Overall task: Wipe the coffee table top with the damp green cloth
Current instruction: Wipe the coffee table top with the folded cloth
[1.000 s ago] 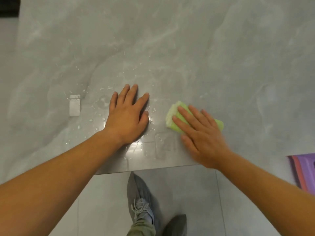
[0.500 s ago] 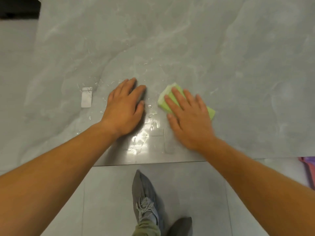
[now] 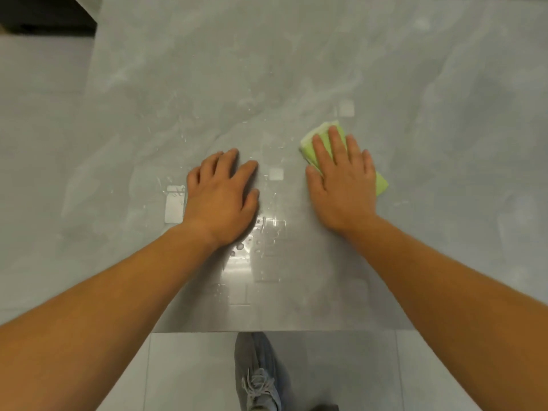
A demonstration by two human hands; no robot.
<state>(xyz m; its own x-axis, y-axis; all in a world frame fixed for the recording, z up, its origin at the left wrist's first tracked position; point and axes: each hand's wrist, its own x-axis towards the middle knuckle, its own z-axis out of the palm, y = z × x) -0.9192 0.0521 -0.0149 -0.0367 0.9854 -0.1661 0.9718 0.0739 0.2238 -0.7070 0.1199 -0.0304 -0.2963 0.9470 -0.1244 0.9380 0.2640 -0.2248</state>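
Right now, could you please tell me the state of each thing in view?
table: wet, droplets scattered near the front.
left hand: flat on the table, holding nothing.
right hand: flat, pressing on the green cloth.
green cloth: folded, flat on the table.
shoe: on the floor.

Found no legible text, label, brand, number or sign: none on the table (image 3: 296,69), none on the green cloth (image 3: 323,128), none on the shoe (image 3: 258,378).
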